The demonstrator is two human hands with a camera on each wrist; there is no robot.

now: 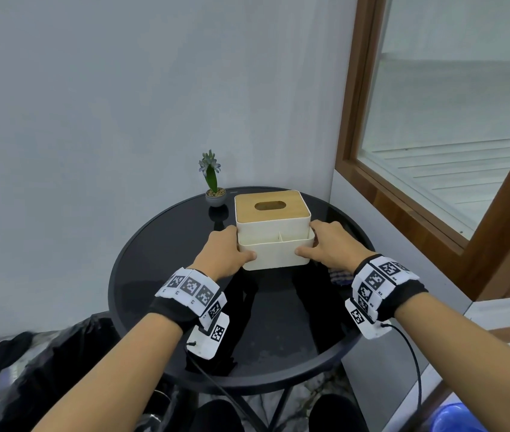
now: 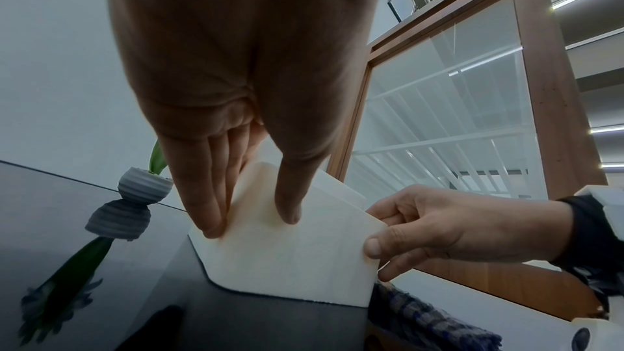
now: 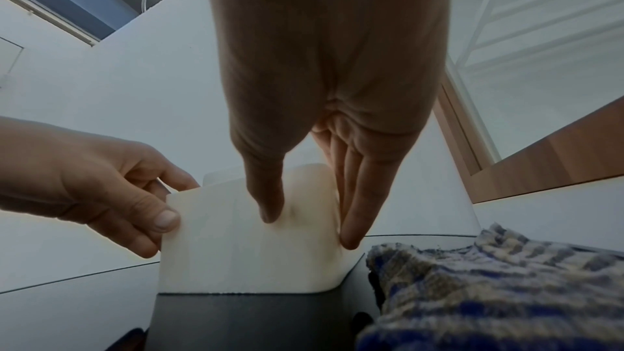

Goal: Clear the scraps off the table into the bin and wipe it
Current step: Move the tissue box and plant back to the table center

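Note:
A cream tissue box (image 1: pixel 274 257) with a wooden lid and front compartments stands at the back of the round black glass table (image 1: pixel 153 275). My left hand (image 1: pixel 231 247) grips its left side, thumb on the front wall and fingers along the side. My right hand (image 1: pixel 319 243) grips the right side the same way. In the left wrist view the left hand (image 2: pixel 249 220) presses the box (image 2: pixel 297 258); in the right wrist view the right hand (image 3: pixel 310 226) does likewise on the box (image 3: pixel 236 258). A blue-checked cloth (image 1: pixel 339 277) lies beside my right wrist. No scraps show.
A small potted plant (image 1: pixel 214 194) stands behind the box at the left. A black bag (image 1: pixel 44 353) sits below the table's left edge. A wall corner and a wood-framed window (image 1: pixel 403 213) close in the right side. The cloth (image 3: pixel 489 290) touches the box's right corner.

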